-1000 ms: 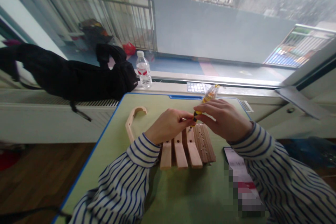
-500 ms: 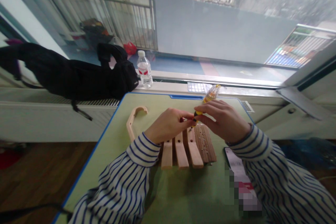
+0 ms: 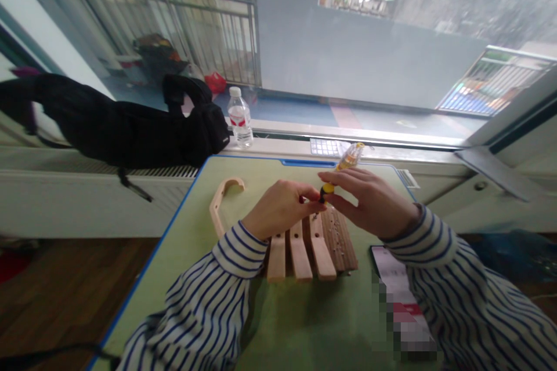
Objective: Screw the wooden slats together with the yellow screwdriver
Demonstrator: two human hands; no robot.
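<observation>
Three pale wooden slats [image 3: 298, 252] and a darker wooden board [image 3: 340, 236] lie side by side on the green table [image 3: 191, 226]. My right hand [image 3: 369, 203] is closed round a screwdriver [image 3: 343, 167] with a clear yellow handle, its tip pointing down at the slats. My left hand [image 3: 281, 207] pinches at the screwdriver's tip above the slats; what it pinches is too small to make out. A curved wooden piece [image 3: 221, 200] lies apart to the left.
A black bag [image 3: 117, 124] and a water bottle [image 3: 240, 117] rest on the window sill behind the table. A blurred flat item [image 3: 402, 301] lies at the table's right, under my right sleeve. The blue table edge runs along the left.
Hands and screwdriver stay over the slats. My right hand's fingers have shifted slightly on the handle; the view has drifted a little.
</observation>
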